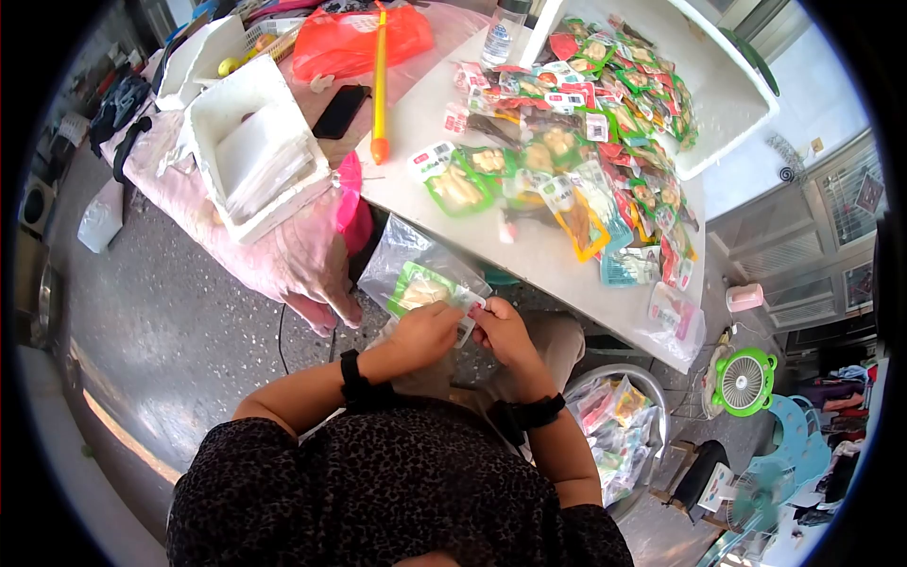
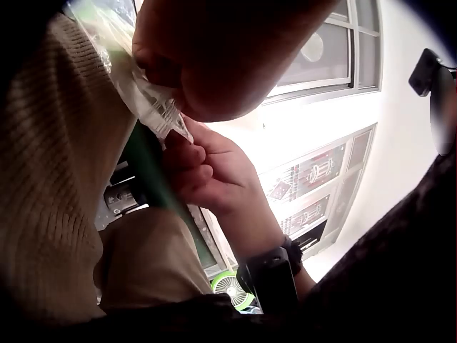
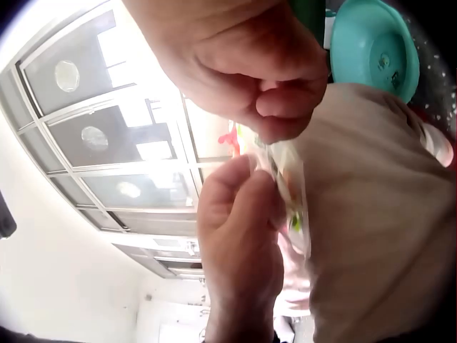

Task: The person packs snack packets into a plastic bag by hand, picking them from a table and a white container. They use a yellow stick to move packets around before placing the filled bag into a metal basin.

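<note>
In the head view a clear plastic bag (image 1: 404, 248) lies over the lap with a green-edged food packet (image 1: 408, 283) inside it. My left hand (image 1: 425, 335) grips the bag's near edge, fingers curled. Close to its right, my right hand (image 1: 505, 333) pinches the bag's corner between thumb and fingers. The left wrist view shows the crumpled bag edge (image 2: 153, 107) running between both hands. From the right wrist, the left hand (image 3: 243, 221) has its thumb pressed on the film, just below the right hand (image 3: 250, 78).
Many sealed food packets (image 1: 557, 151) are heaped on the white table (image 1: 406, 123), spilling from a foam box (image 1: 727, 94). A metal basin (image 1: 661, 397) of bagged packets stands at right on the floor. Left are another foam box (image 1: 213, 123), a phone (image 1: 342, 111) and a yellow stick (image 1: 380, 85).
</note>
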{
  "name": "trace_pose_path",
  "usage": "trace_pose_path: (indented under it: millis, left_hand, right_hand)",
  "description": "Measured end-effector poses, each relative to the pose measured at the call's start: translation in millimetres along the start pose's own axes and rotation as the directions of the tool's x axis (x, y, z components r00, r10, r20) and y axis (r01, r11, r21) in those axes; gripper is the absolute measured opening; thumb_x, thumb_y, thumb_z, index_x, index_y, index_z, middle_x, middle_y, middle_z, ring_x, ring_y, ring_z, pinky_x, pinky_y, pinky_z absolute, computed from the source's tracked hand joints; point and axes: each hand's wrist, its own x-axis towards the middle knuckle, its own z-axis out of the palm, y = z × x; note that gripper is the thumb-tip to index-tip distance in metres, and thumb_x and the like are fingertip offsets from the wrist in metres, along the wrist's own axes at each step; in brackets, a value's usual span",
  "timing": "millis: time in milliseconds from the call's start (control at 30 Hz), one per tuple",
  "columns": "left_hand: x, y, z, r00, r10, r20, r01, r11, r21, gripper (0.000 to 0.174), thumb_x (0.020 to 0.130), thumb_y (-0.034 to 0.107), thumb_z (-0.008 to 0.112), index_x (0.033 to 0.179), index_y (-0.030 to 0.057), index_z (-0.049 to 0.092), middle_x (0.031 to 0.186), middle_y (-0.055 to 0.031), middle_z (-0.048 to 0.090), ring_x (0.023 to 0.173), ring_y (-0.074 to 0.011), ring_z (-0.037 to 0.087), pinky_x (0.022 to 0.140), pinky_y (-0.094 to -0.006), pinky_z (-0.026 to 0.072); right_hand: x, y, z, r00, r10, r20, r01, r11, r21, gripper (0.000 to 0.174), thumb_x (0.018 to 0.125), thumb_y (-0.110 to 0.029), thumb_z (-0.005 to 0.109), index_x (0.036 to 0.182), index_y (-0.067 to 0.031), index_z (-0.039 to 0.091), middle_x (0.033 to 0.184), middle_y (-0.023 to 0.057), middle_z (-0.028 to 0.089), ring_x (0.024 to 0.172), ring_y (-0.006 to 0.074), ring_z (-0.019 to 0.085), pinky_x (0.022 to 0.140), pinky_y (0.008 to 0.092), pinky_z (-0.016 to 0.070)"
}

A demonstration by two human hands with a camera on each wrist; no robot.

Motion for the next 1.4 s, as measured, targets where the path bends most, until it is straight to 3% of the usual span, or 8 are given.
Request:
trace_pose_path:
  millis: [367, 467, 567, 767, 967, 1067, 1233, 1400]
  left_hand:
    - [-2.9, -16.8, -1.1, 0.996, -0.087, -0.010, 0.084, 0.982, -0.169, 0.017, 0.071, 0.009, 0.050, 0.088, 0.0068, 0.052, 0.079, -0.0138, 0.054, 0.071, -0.0320, 0.054, 0.060, -0.0381, 0.0442]
    - [-3.4, -20.3, 0.5, 0.996, -0.084, 0.030, 0.088, 0.982, -0.167, 0.018, 0.071, 0.009, 0.050, 0.089, 0.0068, 0.052, 0.079, -0.0144, 0.054, 0.071, -0.0326, 0.054, 0.061, -0.0387, 0.0439]
    - [-1.2, -21.9, -0.3, 0.996, -0.071, 0.053, 0.077, 0.988, -0.136, 0.019, 0.070, 0.007, 0.051, 0.089, 0.0053, 0.053, 0.077, -0.0137, 0.053, 0.070, -0.0310, 0.054, 0.060, -0.0362, 0.0445]
    - [-1.0, -21.7, -0.3, 0.998, -0.053, 0.044, 0.057, 0.992, -0.110, 0.020, 0.069, 0.005, 0.052, 0.088, 0.0039, 0.053, 0.075, -0.0137, 0.053, 0.067, -0.0309, 0.054, 0.058, -0.0360, 0.0446]
    - [-2.5, -18.4, -7.5, 0.989, -0.142, -0.051, 0.123, 0.956, -0.268, 0.018, 0.073, 0.006, 0.051, 0.091, 0.0054, 0.051, 0.073, -0.0100, 0.053, 0.061, -0.0248, 0.053, 0.054, -0.0326, 0.0427]
    - [-1.3, -22.5, -23.6, 0.939, -0.341, -0.032, 0.261, 0.773, -0.579, 0.013, 0.077, 0.005, 0.049, 0.090, 0.0037, 0.051, 0.070, -0.0035, 0.052, 0.057, -0.0139, 0.049, 0.052, -0.0252, 0.0401]
    - [36.4, -20.3, -102.1, 0.857, -0.512, 0.056, 0.219, 0.264, -0.939, 0.011, 0.078, 0.001, 0.046, 0.087, 0.0042, 0.051, 0.067, 0.0016, 0.050, 0.055, -0.0058, 0.044, 0.051, -0.0175, 0.0358]
    - [108.7, 1.2, -178.4, 0.888, -0.458, -0.030, 0.185, 0.416, -0.891, 0.011, 0.077, 0.003, 0.048, 0.086, 0.0041, 0.053, 0.067, 0.0021, 0.050, 0.055, -0.0045, 0.043, 0.052, -0.0164, 0.0349]
  right_hand:
    - [37.1, -47.5, -19.8, 0.957, -0.285, -0.047, 0.260, 0.921, -0.289, 0.014, 0.076, -0.011, 0.050, 0.082, 0.0009, 0.052, 0.065, 0.0054, 0.054, 0.051, 0.0110, 0.051, 0.049, 0.0238, 0.0407]
    - [58.4, -92.9, -19.5, 0.843, -0.529, -0.100, 0.315, 0.636, -0.704, 0.024, 0.075, -0.017, 0.053, 0.090, 0.0007, 0.050, 0.080, 0.0189, 0.057, 0.078, 0.0328, 0.055, 0.067, 0.0350, 0.0431]
    - [108.8, -92.6, -13.4, 0.644, -0.763, -0.059, 0.295, 0.319, -0.901, 0.033, 0.076, -0.025, 0.051, 0.095, 0.0023, 0.048, 0.089, 0.0204, 0.055, 0.084, 0.0339, 0.054, 0.071, 0.0379, 0.0431]
    - [124.4, -126.3, 13.1, 0.889, -0.430, -0.155, 0.035, 0.403, -0.914, 0.046, 0.078, -0.037, 0.047, 0.101, 0.0022, 0.048, 0.098, 0.0230, 0.052, 0.090, 0.0357, 0.052, 0.073, 0.0415, 0.0422]
    - [128.0, -104.8, -10.6, 0.855, -0.505, -0.117, 0.325, 0.698, -0.638, 0.037, 0.074, -0.029, 0.056, 0.094, 0.0006, 0.051, 0.078, 0.0170, 0.056, 0.071, 0.0267, 0.057, 0.061, 0.0337, 0.0445]
    - [96.8, -111.8, -26.8, 0.973, -0.221, -0.065, 0.219, 0.975, -0.027, 0.027, 0.072, -0.019, 0.058, 0.092, -0.0023, 0.052, 0.071, 0.0071, 0.054, 0.056, 0.0146, 0.051, 0.047, 0.0229, 0.0396]
    - [48.1, -95.3, -46.3, 0.945, -0.297, -0.135, 0.325, 0.881, 0.343, 0.017, 0.074, -0.012, 0.058, 0.088, -0.0052, 0.051, 0.070, 0.0019, 0.052, 0.051, 0.0091, 0.047, 0.041, 0.0182, 0.0340]
    - [14.5, -64.6, -65.8, 0.920, -0.320, -0.228, 0.392, 0.776, 0.494, 0.011, 0.078, -0.009, 0.055, 0.087, -0.0053, 0.050, 0.073, 0.0029, 0.054, 0.054, 0.0105, 0.048, 0.044, 0.0203, 0.0367]
